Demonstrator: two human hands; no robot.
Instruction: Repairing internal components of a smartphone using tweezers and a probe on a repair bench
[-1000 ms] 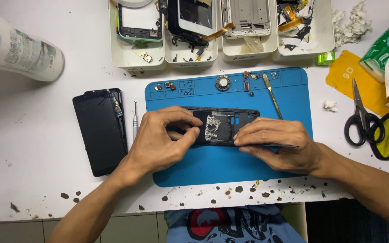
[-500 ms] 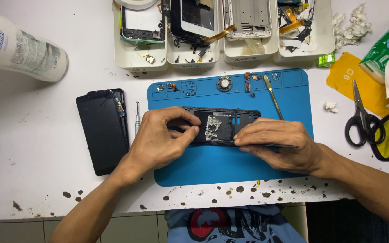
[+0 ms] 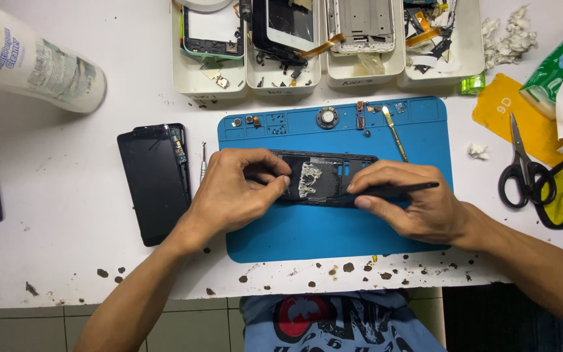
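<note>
A black phone frame (image 3: 324, 177) with pale adhesive residue in its middle lies on the blue work mat (image 3: 294, 234). My left hand (image 3: 236, 189) pinches the frame's left end with thumb and fingers. Over the frame's right end rests my right hand (image 3: 405, 202), gripping a thin black pointed tool (image 3: 402, 189) laid flat, its tip toward the residue. A black phone screen (image 3: 154, 182) lies face up left of the mat, with a small screwdriver (image 3: 203, 163) beside it.
White trays (image 3: 324, 72) holding phone parts line the back edge. A metal spudger (image 3: 394, 133) and small components lie on the mat's top strip. Black scissors (image 3: 522, 169), a yellow cloth and a green packet lie at the right. A white bottle (image 3: 34, 62) lies far left.
Both hands stay on the frame. The fingers shifted slightly and the view drifted a little.
</note>
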